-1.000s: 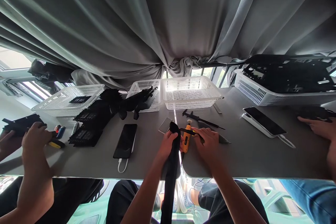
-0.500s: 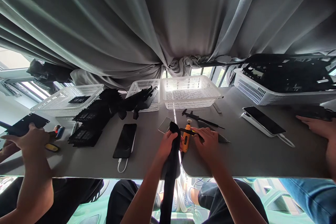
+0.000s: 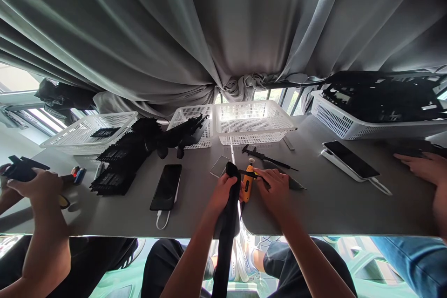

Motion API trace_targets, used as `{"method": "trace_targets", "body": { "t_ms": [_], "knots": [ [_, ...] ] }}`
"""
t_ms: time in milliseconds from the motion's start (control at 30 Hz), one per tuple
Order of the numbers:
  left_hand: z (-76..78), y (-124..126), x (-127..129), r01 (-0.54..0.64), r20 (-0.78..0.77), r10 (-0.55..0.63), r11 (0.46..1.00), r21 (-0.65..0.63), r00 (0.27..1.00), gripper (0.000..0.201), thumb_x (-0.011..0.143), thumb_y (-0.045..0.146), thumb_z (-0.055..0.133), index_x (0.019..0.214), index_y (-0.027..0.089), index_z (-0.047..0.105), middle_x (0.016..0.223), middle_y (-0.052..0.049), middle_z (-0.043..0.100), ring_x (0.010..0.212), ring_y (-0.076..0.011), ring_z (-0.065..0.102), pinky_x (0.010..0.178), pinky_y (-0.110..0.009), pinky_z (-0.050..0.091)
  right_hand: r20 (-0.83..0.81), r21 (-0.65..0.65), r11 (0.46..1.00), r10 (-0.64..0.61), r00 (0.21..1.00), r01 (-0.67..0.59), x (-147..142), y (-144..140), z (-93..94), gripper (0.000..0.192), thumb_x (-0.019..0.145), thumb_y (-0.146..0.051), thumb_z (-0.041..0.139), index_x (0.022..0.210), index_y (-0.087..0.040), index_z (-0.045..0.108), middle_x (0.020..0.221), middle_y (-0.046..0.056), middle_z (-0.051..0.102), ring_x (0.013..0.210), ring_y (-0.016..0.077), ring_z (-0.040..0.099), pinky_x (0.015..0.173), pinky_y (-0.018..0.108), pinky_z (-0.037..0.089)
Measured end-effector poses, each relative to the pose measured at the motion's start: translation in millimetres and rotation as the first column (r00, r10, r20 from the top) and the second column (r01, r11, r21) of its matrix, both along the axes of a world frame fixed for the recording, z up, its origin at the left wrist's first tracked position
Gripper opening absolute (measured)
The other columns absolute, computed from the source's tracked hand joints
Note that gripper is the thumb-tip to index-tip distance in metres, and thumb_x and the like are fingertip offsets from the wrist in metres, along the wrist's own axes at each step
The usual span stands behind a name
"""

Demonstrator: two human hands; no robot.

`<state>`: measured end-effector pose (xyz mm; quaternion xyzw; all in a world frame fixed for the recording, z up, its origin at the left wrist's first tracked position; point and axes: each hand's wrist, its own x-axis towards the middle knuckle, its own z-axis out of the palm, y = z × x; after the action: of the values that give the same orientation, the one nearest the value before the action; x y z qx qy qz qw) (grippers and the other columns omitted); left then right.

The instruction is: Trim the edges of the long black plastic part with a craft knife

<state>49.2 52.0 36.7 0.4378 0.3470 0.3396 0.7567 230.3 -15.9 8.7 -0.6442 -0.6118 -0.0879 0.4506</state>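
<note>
At the lower centre of the frame the left hand (image 3: 222, 192) is closed around the upper end of a long black panel (image 3: 226, 223). The panel stands nearly upright at the near edge of the grey table (image 3: 328, 205) and runs down past that edge to the bottom of the frame.

Just right of it, the right hand (image 3: 276, 191) is closed on a small orange screwdriver (image 3: 247, 183). The tool stands tilted, with its white cap uppermost and its tip pointing down beside the panel. A thin black strip crosses the tool body under the fingers. No writing can be read on the tool or the panel.

Below the table edge, between the knees, white shoes (image 3: 244, 260) are visible. They carry dark lettering that is too small to read.

Left of centre a black phone (image 3: 166, 186) lies flat, with a white cable (image 3: 162, 219) at its near end. Stacks of black parts (image 3: 120, 160) lie further left, in front of a white basket (image 3: 89, 132). Two more white baskets (image 3: 254, 123) stand side by side at the centre, behind a black caliper (image 3: 267, 157). A small grey plate (image 3: 219, 166) lies just above the left hand.

At the right a second phone (image 3: 351, 160) rests on a white base, near a large white basket (image 3: 370, 125) filled with black frames. A co-worker's hand (image 3: 424, 167) rests on the table at the right edge. At the left edge another co-worker's hand (image 3: 38, 185) grips a black part. Grey curtains (image 3: 223, 23) fill the upper frame.
</note>
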Motion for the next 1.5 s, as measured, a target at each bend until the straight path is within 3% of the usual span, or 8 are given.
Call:
{"method": "trace_targets", "body": {
  "t_ms": [133, 300, 467, 733, 933, 1067, 1267, 1500],
  "knots": [
    [0.7, -1.1, 0.3, 0.007, 0.015, -0.007, 1.000, 0.000, 1.000, 0.043, 0.077, 0.047, 0.080, 0.104, 0.017, 0.067, 0.077, -0.004, 0.076, 0.050, -0.0158, 0.065, 0.045, -0.027, 0.051, -0.012, -0.008, 0.999, -0.037, 0.999, 0.037, 1.5, -0.4, -1.1, 0.030, 0.105, -0.022, 0.053, 0.120, -0.024, 0.079, 0.106, 0.005, 0.083, 0.097, 0.0255, 0.070, 0.090, 0.042, 0.037],
    [-0.5, 0.2, 1.1, 0.003, 0.002, -0.003, 1.000, 0.008, 1.000, 0.035, 0.076, 0.048, 0.079, 0.085, 0.017, 0.064, 0.066, -0.004, 0.071, 0.046, -0.0151, 0.062, 0.043, -0.026, 0.049, -0.012, -0.023, 1.000, -0.005, 1.000, 0.005, 0.4, -1.4, 0.3, 0.031, 0.104, -0.020, 0.053, 0.118, -0.026, 0.080, 0.106, 0.004, 0.083, 0.098, 0.0250, 0.070, 0.090, 0.042, 0.038],
    [2.5, -0.7, 1.0, -0.008, 0.021, 0.009, 1.000, -0.015, 1.000, 0.046, 0.074, 0.046, 0.080, 0.106, 0.017, 0.067, 0.075, -0.003, 0.075, 0.048, -0.0157, 0.065, 0.043, -0.027, 0.051, -0.014, -0.013, 1.000, -0.028, 1.000, 0.028, 1.5, -1.0, 0.4, 0.030, 0.104, -0.022, 0.053, 0.120, -0.024, 0.078, 0.108, 0.005, 0.083, 0.099, 0.0255, 0.070, 0.089, 0.041, 0.038],
    [-0.5, -0.1, 1.1, -0.005, -0.010, 0.005, 1.000, 0.008, 1.000, 0.038, 0.075, 0.051, 0.081, 0.083, 0.018, 0.063, 0.074, -0.006, 0.074, 0.047, -0.0147, 0.064, 0.043, -0.027, 0.049, -0.008, -0.002, 0.999, 0.043, 0.999, -0.043, -1.4, -1.6, 2.8, 0.029, 0.105, -0.021, 0.054, 0.119, -0.026, 0.079, 0.106, 0.003, 0.083, 0.097, 0.0237, 0.070, 0.089, 0.041, 0.038],
    [0.4, -0.1, 1.0, 0.002, 0.018, -0.001, 1.000, -0.006, 1.000, 0.049, 0.075, 0.048, 0.081, 0.109, 0.016, 0.067, 0.077, -0.004, 0.075, 0.049, -0.0162, 0.065, 0.044, -0.028, 0.052, -0.032, -0.003, 1.000, -0.009, 0.999, 0.009, 1.4, -0.7, -0.5, 0.029, 0.106, -0.025, 0.054, 0.122, -0.025, 0.078, 0.110, 0.006, 0.083, 0.102, 0.0256, 0.070, 0.090, 0.041, 0.039],
    [0.2, 0.4, 1.1, 0.000, 0.013, 0.000, 1.000, -0.011, 1.000, 0.043, 0.074, 0.049, 0.082, 0.098, 0.016, 0.066, 0.074, -0.004, 0.074, 0.047, -0.0157, 0.063, 0.044, -0.028, 0.050, -0.039, -0.023, 0.999, 0.037, 0.999, -0.038, 1.8, -1.4, -1.9, 0.030, 0.106, -0.025, 0.053, 0.121, -0.027, 0.079, 0.109, 0.005, 0.083, 0.101, 0.0255, 0.070, 0.092, 0.042, 0.041],
    [4.4, -1.3, 0.4, 0.023, 0.037, -0.023, 1.000, -0.008, 0.999, 0.053, 0.076, 0.048, 0.082, 0.114, 0.014, 0.068, 0.077, -0.003, 0.075, 0.051, -0.0156, 0.065, 0.047, -0.028, 0.053, -0.008, -0.065, 0.990, 0.121, 0.993, -0.121, 0.8, -0.8, -3.5, 0.032, 0.112, -0.032, 0.050, 0.130, -0.029, 0.077, 0.118, 0.006, 0.081, 0.109, 0.0266, 0.069, 0.095, 0.043, 0.042],
    [7.1, -3.5, 1.2, 0.020, 0.019, -0.020, 1.000, 0.001, 1.000, 0.050, 0.076, 0.048, 0.082, 0.111, 0.015, 0.067, 0.078, -0.003, 0.075, 0.051, -0.0150, 0.065, 0.048, -0.027, 0.053, 0.040, -0.051, 0.996, 0.073, 0.997, -0.071, 1.6, -1.3, -3.8, 0.034, 0.114, -0.030, 0.048, 0.136, -0.029, 0.074, 0.122, 0.006, 0.080, 0.111, 0.0264, 0.067, 0.094, 0.043, 0.041]
  ]
}}
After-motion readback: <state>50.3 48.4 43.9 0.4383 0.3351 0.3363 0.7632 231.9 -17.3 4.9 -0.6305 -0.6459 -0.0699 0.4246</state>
